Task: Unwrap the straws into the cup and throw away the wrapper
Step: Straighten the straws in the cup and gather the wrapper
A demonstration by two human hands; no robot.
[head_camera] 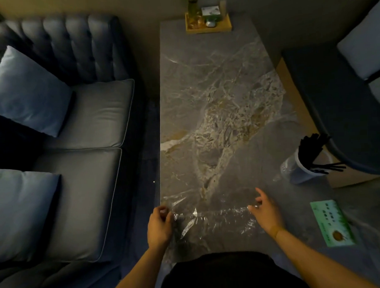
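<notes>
Clear plastic wrapper (212, 217) stretched flat and low over the near end of the marble worktop (215, 99), long axis running left to right across the view, one end toward the sofa, the other toward the cup. Crinkled, glinting along its upper edge, hanging slack below that line toward the body. Emptied of straws, as far as can be seen through the film.

Left hand (159, 228) at the wrapper's left end, near the worktop's left edge, fingers curled in, grip narrow and pinched on the film. Right hand (267, 214) at the right end, thumb and first fingers closed on the film's edge, remaining fingers spread and lifted; grip likewise narrow, holding the wrapper. Both forearms bare, reaching in from the bottom of the view.

Black straws (313, 151) bunched in the clear cup (294, 169), standing at the right edge of the worktop, well apart from the hands. Most leaning up and to the right, fanned out past the rim; a few lying nearly level over the rim, pointing right.

Green printed card (332, 222) flat on the worktop just right of the right forearm, long axis slanting from upper left to lower right. Wooden tray (209, 26) with bottles at the far end. Blue sofa (85, 118) with cushions along the left side.
</notes>
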